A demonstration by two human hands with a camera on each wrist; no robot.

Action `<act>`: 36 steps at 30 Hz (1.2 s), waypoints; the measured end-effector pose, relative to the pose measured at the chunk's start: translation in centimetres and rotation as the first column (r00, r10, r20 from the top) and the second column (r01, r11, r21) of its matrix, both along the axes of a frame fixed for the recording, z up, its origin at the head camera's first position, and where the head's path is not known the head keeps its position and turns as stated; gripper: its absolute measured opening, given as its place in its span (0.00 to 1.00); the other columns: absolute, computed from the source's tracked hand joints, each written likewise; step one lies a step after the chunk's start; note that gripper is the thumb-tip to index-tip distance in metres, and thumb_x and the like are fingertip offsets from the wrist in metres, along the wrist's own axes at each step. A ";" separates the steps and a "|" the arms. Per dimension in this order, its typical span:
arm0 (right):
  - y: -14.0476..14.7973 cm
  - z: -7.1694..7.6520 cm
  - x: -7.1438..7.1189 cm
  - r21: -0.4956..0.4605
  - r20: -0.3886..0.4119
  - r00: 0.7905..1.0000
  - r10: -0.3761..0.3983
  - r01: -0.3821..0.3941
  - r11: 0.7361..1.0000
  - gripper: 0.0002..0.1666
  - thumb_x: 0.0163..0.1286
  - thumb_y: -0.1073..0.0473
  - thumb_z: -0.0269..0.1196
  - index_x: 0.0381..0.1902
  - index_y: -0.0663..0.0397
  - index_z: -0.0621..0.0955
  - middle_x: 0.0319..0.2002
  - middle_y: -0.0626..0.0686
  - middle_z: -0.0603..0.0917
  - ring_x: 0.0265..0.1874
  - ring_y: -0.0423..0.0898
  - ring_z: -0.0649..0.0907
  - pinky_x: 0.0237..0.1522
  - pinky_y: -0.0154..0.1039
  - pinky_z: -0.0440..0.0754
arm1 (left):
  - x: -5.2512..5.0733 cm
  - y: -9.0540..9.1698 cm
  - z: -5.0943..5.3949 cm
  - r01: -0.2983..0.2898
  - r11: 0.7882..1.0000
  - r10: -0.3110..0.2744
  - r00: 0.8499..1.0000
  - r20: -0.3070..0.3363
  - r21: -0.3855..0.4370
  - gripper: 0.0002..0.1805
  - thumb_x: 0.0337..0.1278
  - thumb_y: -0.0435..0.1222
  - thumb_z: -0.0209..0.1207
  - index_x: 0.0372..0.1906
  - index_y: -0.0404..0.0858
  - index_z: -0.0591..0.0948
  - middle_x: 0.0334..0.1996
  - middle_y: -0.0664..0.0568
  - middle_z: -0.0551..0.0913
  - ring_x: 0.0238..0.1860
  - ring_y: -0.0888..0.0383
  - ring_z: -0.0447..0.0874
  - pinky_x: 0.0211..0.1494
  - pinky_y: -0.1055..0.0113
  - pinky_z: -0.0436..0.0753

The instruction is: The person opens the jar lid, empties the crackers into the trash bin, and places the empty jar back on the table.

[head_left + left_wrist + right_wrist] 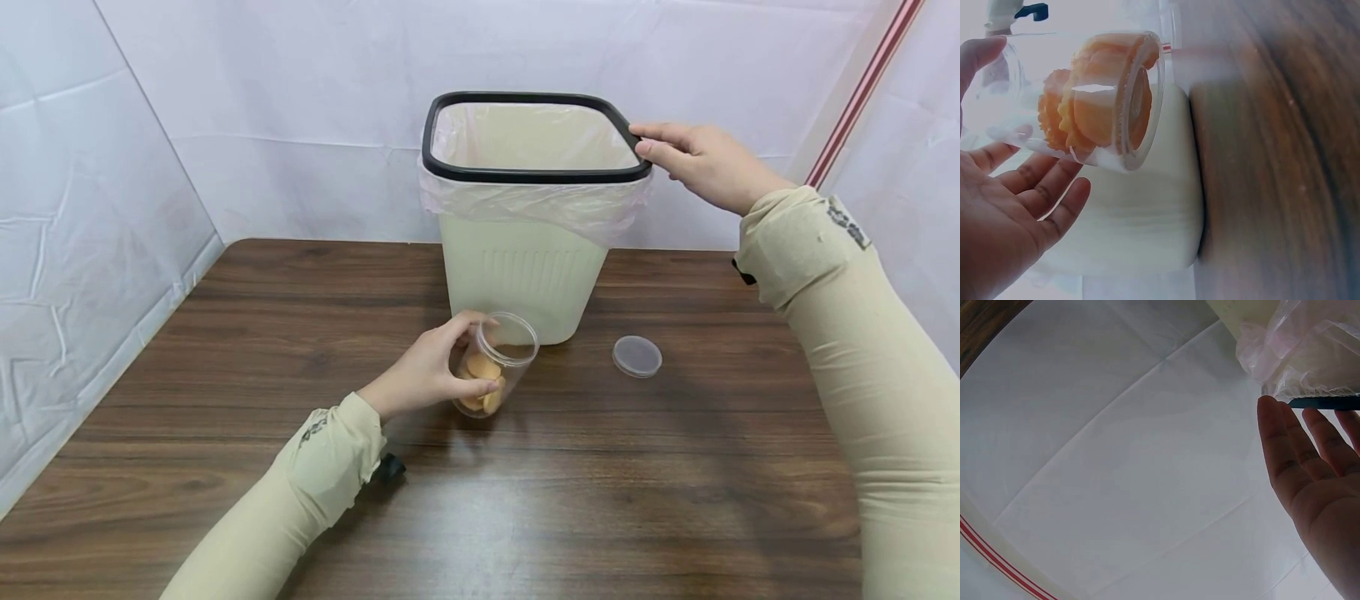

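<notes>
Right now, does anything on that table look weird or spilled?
Nothing looks spilled or broken. One slightly odd bit: the pinkish bag hangs unevenly outside the bin, lower at the head view's right. The clear jar tilts in the left hand, but the orange pieces I see are inside it.

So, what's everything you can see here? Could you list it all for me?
Bin: one, pale green, standing on the table
Bin rim: one, black, round the bin's top
Bin liner: one, translucent pinkish, inside the bin, folded over its top edge
Jar: one, clear, lidless, in the left hand
Cookie-like pieces: several, exact count unclear, orange-yellow, inside the jar
Lid: one, clear, on the table, right of the bin
Table: one, brown wood-grain, under everything
Sheeting: white, behind and beside the table
Stripe: one, red, far right
Left hand: one, holding the jar
Right hand: one, touching the bin rim
Sleeves: two, beige, on both arms
</notes>
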State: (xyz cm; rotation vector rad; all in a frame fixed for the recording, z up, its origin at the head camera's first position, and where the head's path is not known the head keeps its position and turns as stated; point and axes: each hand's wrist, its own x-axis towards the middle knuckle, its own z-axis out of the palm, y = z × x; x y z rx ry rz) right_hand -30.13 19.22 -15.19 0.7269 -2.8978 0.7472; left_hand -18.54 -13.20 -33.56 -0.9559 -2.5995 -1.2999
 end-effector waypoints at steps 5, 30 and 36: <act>0.0 0.0 0.0 0.000 0.007 1.000 0.003 -0.003 1.000 0.31 0.77 0.42 0.41 0.73 0.42 0.61 0.67 0.63 0.70 0.54 0.62 0.73 0.47 0.48 0.69 | 0.0 -0.3 0.3 -0.026 1.000 0.026 1.000 -0.003 0.006 0.35 0.44 0.39 0.72 0.60 0.41 0.70 0.44 0.51 0.82 0.47 0.58 0.81 0.54 0.61 0.78; -0.2 -0.1 0.0 -0.033 0.011 1.000 0.000 0.001 0.999 0.30 0.76 0.42 0.43 0.73 0.41 0.64 0.69 0.57 0.69 0.50 0.55 0.73 0.42 0.34 0.67 | 0.0 -1.2 1.3 -0.070 0.997 0.071 0.996 -0.046 0.019 0.36 0.44 0.39 0.72 0.60 0.38 0.70 0.46 0.48 0.81 0.50 0.52 0.80 0.58 0.56 0.77; -0.2 -0.1 0.0 -0.035 0.018 1.000 0.004 -0.004 0.999 0.31 0.76 0.42 0.43 0.73 0.42 0.63 0.69 0.58 0.68 0.53 0.58 0.73 0.44 0.35 0.67 | -0.1 -1.3 1.4 -0.088 0.996 0.089 0.995 -0.046 0.019 0.35 0.44 0.39 0.72 0.60 0.40 0.71 0.46 0.49 0.80 0.51 0.52 0.80 0.59 0.56 0.76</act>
